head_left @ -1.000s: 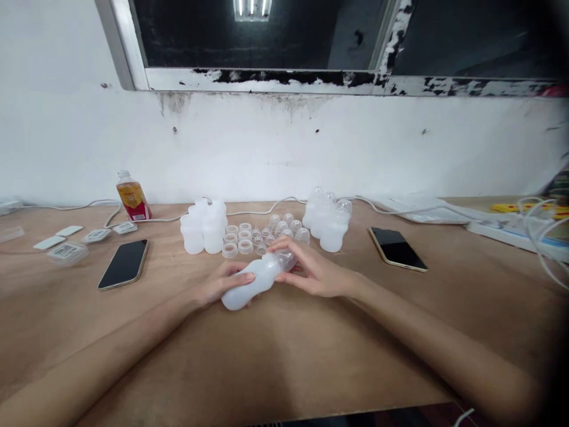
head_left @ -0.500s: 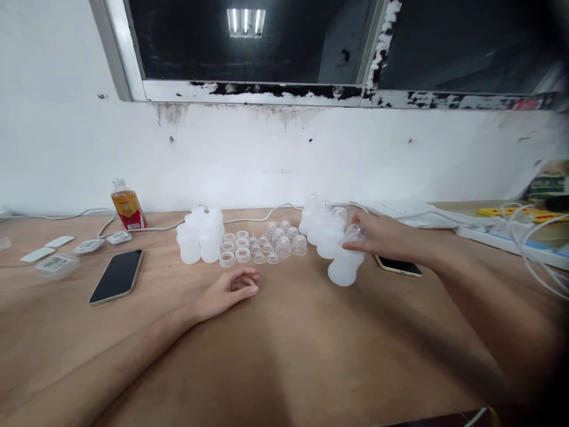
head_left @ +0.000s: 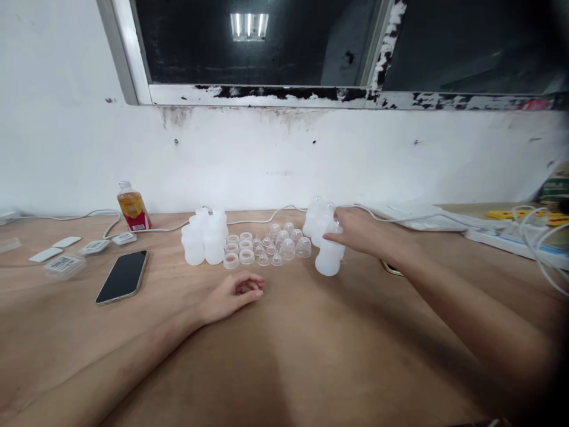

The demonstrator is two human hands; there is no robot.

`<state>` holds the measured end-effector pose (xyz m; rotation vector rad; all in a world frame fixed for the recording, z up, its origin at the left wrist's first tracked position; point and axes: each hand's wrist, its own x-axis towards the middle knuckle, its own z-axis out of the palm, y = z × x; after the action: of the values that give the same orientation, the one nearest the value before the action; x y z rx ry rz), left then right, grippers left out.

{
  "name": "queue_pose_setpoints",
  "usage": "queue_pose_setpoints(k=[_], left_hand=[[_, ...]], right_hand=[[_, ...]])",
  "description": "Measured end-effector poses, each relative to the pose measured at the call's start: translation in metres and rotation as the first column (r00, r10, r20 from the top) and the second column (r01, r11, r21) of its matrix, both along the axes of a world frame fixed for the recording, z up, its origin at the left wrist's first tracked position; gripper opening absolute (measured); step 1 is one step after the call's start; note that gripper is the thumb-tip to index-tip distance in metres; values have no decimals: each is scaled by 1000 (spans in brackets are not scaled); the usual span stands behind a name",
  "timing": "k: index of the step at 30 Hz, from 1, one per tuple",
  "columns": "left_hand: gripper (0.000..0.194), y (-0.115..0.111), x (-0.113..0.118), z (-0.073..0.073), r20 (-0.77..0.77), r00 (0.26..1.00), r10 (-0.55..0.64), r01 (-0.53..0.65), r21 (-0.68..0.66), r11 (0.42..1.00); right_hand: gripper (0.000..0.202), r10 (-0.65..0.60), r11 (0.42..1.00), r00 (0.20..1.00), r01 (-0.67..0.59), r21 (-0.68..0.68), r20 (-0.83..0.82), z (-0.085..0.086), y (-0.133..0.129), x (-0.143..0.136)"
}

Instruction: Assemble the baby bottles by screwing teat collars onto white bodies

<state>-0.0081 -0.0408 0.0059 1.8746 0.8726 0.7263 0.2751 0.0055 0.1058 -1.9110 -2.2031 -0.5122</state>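
My right hand [head_left: 355, 230] is closed around the top of a white bottle [head_left: 329, 260] with a clear domed cap, in front of other capped white bottles [head_left: 315, 216]. My left hand [head_left: 235, 295] rests on the wooden table [head_left: 284, 356], its fingers loosely curled with a gap to the thumb and nothing held. Beyond it stand several white rings [head_left: 231, 260], small clear nipple-shaped pieces [head_left: 263, 259] and larger clear domed caps [head_left: 287, 248]. Uncapped white bottles [head_left: 194, 246] form a cluster to their left.
A phone [head_left: 122, 277], small clear cases [head_left: 64, 265] and a drink bottle [head_left: 134, 207] lie or stand at the left. Partly behind my right arm is another phone [head_left: 392, 269]. A power strip [head_left: 511, 245] with white cables is at the right.
My right hand has moved left with the capped bottle, closer to the other capped bottles. The view has shifted slightly; my left hand keeps its place on the table.
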Motion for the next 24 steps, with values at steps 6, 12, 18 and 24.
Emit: queue_pose_setpoints(k=[6,12,18,24], left_hand=[[31,-1,0,3,-45,999,8,-7,33,999],[29,-2,0,3,-53,999,11,-8,49,999],[30,0,-1,0,-49,999,4,-2,46,999],[30,0,0,0,-76,997,-5,11,86,996]], right_hand=[[35,-71,997,997,72,-8,35,0,10,14],[35,-67,997,998,67,-29,-2,-3,12,40],[25,-2,997,996,9,76,-85,-11,10,65],[39,8,983,998,5,185,-69,-16,16,80]])
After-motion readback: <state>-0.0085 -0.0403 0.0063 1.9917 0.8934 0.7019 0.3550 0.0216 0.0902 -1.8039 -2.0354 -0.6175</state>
